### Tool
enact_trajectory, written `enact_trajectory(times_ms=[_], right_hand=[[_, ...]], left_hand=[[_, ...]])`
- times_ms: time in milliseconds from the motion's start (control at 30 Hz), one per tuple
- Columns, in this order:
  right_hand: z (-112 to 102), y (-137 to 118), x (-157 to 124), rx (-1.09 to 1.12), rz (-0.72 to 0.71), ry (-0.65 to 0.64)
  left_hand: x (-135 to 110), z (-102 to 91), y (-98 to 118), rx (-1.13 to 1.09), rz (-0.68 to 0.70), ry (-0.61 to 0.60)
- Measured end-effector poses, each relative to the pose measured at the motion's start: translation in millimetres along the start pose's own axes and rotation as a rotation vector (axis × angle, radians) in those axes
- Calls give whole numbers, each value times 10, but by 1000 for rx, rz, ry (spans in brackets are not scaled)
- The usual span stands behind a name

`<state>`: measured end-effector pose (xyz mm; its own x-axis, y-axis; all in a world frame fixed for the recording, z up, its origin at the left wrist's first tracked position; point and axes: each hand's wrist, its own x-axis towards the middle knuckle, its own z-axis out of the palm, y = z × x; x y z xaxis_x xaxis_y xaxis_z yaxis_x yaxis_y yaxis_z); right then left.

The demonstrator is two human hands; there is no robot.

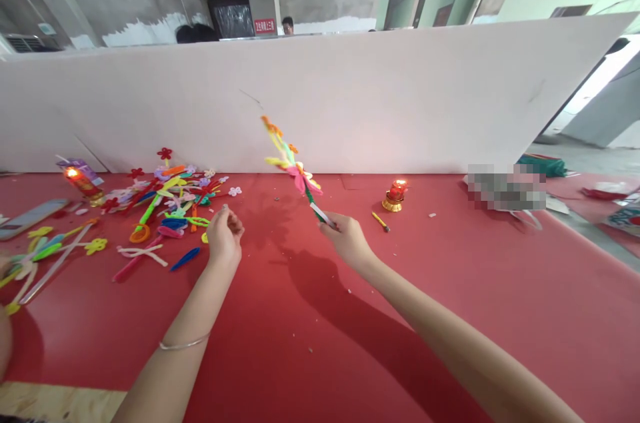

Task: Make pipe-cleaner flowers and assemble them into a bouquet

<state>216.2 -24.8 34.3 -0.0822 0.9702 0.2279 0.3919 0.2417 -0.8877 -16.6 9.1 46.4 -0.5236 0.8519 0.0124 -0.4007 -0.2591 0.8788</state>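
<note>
My right hand point(347, 236) pinches the lower end of a pipe-cleaner flower stem point(293, 164). The stem slants up and to the left above the red table point(350, 316) and carries yellow, orange and pink petals. My left hand point(223, 233) hovers over the table with its fingers curled in, and I cannot see anything in it. A thin bracelet point(184, 343) circles my left wrist. Just left of that hand lies a heap of coloured pipe-cleaner pieces point(170, 199).
A small lit red candle lamp point(395, 195) stands right of the stem, with a yellow stick point(381, 221) near it. Another lit lamp point(83, 183) lies at the far left. A white board point(400, 96) walls the table's back. Another person's hand point(5, 329) shows at the left edge.
</note>
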Motion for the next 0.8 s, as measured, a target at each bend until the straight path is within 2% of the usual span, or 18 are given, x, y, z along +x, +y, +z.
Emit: enact_trajectory(times_ms=[100, 133, 200, 300, 533, 800], right_hand=[[252, -43, 121, 44, 121, -3], [353, -48, 146, 160, 219, -49], [546, -58, 168, 488, 445, -224], [739, -88, 121, 708, 597, -393], [827, -95, -23, 953, 795, -520], [883, -256, 7, 1126, 913, -482]], left_hand=[[33, -41, 16, -9, 13, 18], [44, -52, 14, -11, 16, 18], [64, -70, -1, -19, 20, 16], [96, -87, -31, -33, 28, 18], [137, -96, -60, -33, 25, 36], [116, -63, -79, -18, 27, -28]])
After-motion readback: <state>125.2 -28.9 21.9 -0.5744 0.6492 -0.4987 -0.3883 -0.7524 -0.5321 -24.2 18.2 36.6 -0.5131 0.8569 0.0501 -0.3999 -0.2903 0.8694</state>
